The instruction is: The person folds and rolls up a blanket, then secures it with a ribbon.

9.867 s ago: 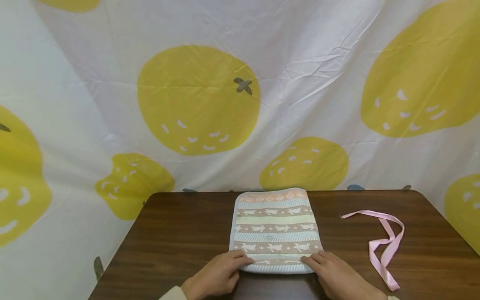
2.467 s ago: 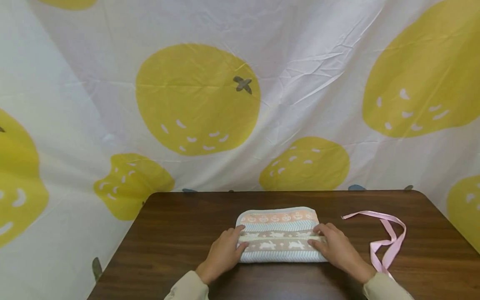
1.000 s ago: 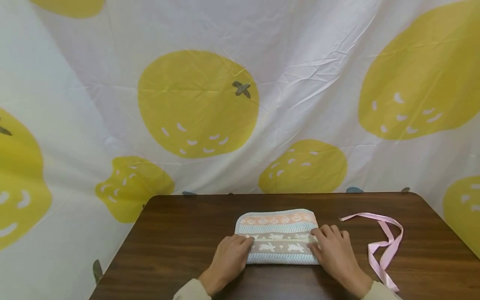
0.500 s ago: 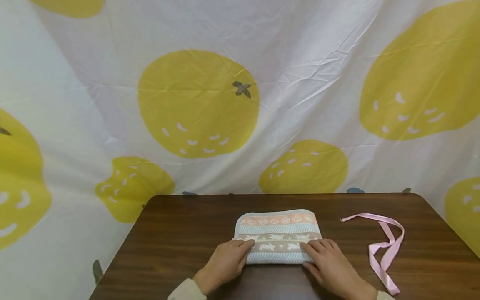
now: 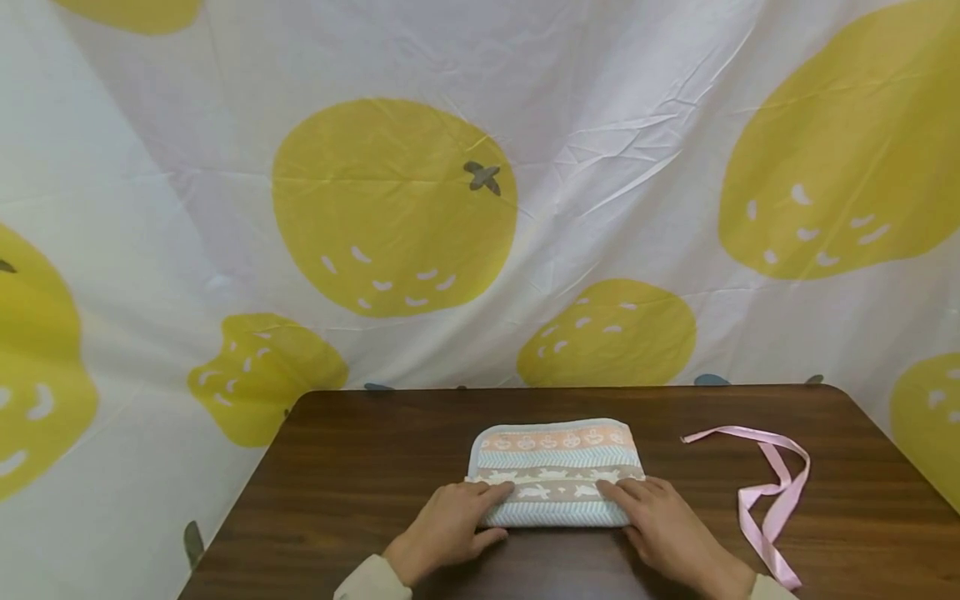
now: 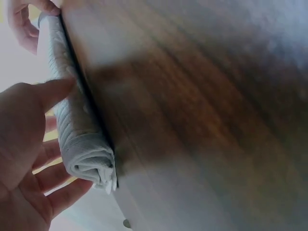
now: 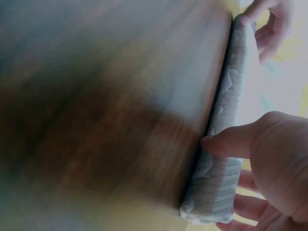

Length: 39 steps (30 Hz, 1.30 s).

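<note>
A striped towel [image 5: 555, 454] with white rabbit figures lies on the dark wooden table [image 5: 360, 467], its near part rolled into a thick roll. My left hand [image 5: 450, 521] holds the roll's left end and my right hand [image 5: 652, 521] its right end. In the left wrist view the thumb [image 6: 53, 91] lies on the roll [image 6: 72, 130] and the fingers reach along its far side. The right wrist view shows the right thumb [image 7: 231, 142] pressing the roll [image 7: 224, 139], fingers on its other side. The far, flat part of the towel is uncovered.
A loose pink ribbon [image 5: 776, 492] lies on the table to the right of the towel, close to my right hand. A white cloth printed with yellow fruit [image 5: 397, 200] hangs behind the table. The table's left half is bare wood.
Since the earliest frame the towel's near part has been rolled and it looks much shorter. Over the last second both hands drew back to the roll's near side. The ribbon stayed put.
</note>
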Each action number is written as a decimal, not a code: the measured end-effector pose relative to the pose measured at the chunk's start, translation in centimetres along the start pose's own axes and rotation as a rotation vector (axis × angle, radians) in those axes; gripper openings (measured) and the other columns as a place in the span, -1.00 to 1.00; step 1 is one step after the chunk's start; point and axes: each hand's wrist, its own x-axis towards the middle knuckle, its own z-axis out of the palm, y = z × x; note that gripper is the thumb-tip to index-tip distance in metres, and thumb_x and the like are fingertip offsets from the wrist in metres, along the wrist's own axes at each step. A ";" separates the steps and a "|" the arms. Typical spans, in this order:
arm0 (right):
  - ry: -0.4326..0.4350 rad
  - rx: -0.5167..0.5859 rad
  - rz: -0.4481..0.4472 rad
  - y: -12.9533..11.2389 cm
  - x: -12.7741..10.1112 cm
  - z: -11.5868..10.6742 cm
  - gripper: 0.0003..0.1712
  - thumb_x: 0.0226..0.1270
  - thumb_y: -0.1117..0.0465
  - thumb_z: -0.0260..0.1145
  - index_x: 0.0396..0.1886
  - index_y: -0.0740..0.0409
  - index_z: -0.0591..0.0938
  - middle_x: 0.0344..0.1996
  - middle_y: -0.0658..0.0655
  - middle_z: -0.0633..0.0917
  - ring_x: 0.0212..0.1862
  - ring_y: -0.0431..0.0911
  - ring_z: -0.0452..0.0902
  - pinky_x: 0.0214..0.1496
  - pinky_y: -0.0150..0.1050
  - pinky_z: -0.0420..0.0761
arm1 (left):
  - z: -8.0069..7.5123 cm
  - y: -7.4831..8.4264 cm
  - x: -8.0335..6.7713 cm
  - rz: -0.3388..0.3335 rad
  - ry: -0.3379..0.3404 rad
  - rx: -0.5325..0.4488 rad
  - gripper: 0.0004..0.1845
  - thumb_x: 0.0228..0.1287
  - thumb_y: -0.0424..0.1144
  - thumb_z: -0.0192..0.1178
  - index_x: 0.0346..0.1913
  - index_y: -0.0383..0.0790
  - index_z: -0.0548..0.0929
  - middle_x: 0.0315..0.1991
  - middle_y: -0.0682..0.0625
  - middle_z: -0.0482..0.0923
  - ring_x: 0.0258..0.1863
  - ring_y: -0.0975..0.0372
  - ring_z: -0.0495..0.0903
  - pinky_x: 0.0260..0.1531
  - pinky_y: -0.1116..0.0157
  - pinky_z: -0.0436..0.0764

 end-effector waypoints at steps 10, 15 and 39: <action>0.016 -0.012 0.024 -0.4 0.2 -0.4 -0.30 -0.32 0.38 0.52 0.03 0.13 0.63 -0.35 0.05 0.70 -0.24 -0.09 0.64 -0.04 0.05 0.57 | 0.6 0.7 -0.2 0.023 0.140 0.103 -0.38 0.04 -0.14 0.45 0.22 -0.10 0.55 -0.28 0.08 0.67 -0.35 0.24 0.66 -0.35 0.27 0.62; 0.002 -0.030 0.010 -0.6 0.3 -0.6 -0.32 -0.30 0.37 0.50 0.02 0.10 0.62 -0.39 0.04 0.71 -0.27 -0.11 0.64 -0.07 0.00 0.56 | 0.1 1.1 -0.2 -0.006 0.101 0.082 -0.40 0.08 -0.18 0.42 0.24 -0.09 0.56 -0.33 0.07 0.67 -0.38 0.23 0.66 -0.38 0.27 0.61; -0.069 0.241 -0.118 -0.1 0.5 -3.8 -0.38 -0.08 0.46 0.41 0.09 0.12 0.58 -0.53 -0.29 0.51 -0.45 -0.39 0.39 -0.37 -0.32 0.49 | -2.5 0.5 -0.5 -0.079 -0.069 -0.258 -0.38 0.36 -0.08 0.18 0.44 -0.13 0.34 -0.58 0.27 0.42 -0.61 0.47 0.31 0.00 0.07 0.57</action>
